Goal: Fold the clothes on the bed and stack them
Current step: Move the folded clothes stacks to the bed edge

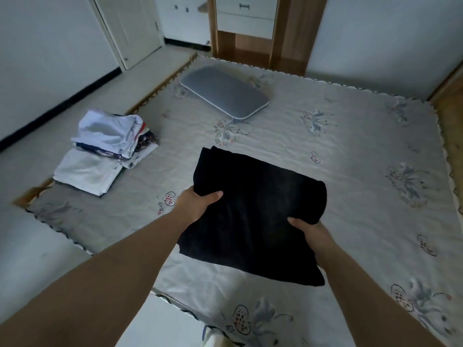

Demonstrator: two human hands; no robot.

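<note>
The left hand and the right hand grip the folded black garment over the bed, fingers curled on its edges; the stack of folded clothes lies at ten o'clock; a grey pillow at twelve.

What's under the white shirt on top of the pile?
Under the white top piece sit more folded clothes: a dark patterned one peeking out at the side, and a wide white one at the bottom. The middles of them are covered, so I can't count them all.
</note>
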